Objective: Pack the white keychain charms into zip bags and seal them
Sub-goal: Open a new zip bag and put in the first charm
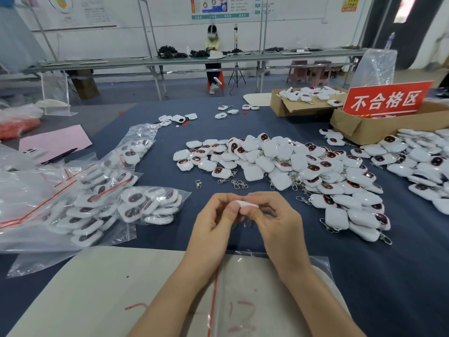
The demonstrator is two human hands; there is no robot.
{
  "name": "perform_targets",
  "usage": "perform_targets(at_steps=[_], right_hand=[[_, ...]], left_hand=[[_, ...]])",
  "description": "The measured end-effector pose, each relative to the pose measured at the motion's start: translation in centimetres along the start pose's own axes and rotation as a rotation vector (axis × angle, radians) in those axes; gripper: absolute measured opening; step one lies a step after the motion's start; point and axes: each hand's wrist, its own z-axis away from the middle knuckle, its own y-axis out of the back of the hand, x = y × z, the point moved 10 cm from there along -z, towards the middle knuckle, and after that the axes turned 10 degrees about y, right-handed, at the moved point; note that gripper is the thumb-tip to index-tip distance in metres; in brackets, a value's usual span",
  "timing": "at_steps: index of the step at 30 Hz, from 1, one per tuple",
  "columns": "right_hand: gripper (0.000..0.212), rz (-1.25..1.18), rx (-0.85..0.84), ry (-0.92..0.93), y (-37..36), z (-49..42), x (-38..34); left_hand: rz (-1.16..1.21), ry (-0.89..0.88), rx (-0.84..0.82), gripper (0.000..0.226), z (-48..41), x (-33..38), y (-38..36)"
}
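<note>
Head view: left hand (pixel 213 215) and right hand (pixel 279 222) pinch one glossy white plastic keychain charm (pixel 247 204) just beyond the clear red-striped zip bag (pixel 245 276). Picking step, seemingly; next, open that bag's mouth.

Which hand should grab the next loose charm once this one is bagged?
Right hand. The loose charm pile lies on its side of the table, while the left hand has only filled zip bags beside it. Both hands now pinch one white charm.
</note>
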Motion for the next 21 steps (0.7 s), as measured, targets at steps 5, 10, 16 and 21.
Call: perform_targets(at_steps=[5, 10, 16, 21], right_hand=[[0.012, -0.119, -0.039, -0.058, -0.3, -0.1, 0.4], [0.021, -0.04, -0.043, -0.016, -0.1, -0.1, 0.5], [0.024, -0.009, -0.062, 0.019, -0.3, -0.1, 0.5], [0.018, -0.068, -0.02, -0.031, -0.1, -0.2, 0.7]], left_hand=[[0.1, 0.024, 0.011, 0.018, 0.0, 0.1, 0.5], [0.035, -0.027, 0.01, 0.015, 0.1, 0.7, 0.3], [0.019, -0.043, 0.012, 0.025, 0.0, 0.7, 0.5], [0.24, 0.051, -0.04, 0.019, -0.3, -0.6, 0.2]])
